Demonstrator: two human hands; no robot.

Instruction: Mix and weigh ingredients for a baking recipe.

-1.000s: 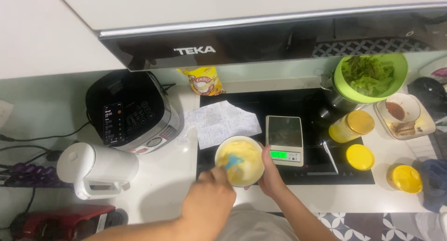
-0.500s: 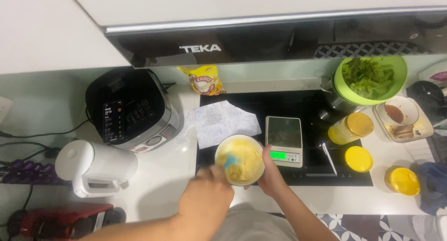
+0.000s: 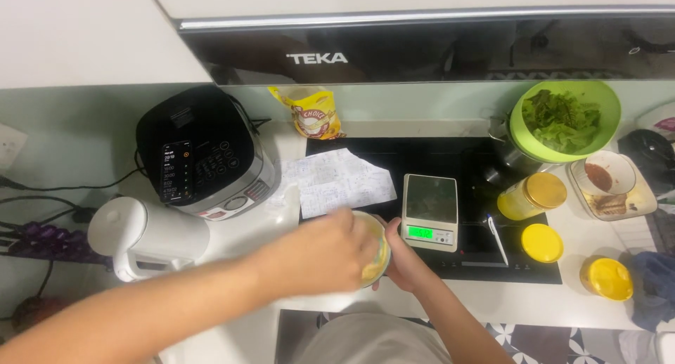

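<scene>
A small bowl of yellow mixture is set on the desk just beside a kitchen scale. It is grasped by the right hand; the left hand covers it, grip unclear.

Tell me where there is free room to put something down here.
Bare black cooktop glass lies behind the grey kitchen scale, right of the white paper sheet. The right side, around the yellow-lidded jars, is crowded.

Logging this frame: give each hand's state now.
Left hand: over the bowl of yellow mix; grip cannot be told.
Right hand: closed on the bowl's side.
</scene>
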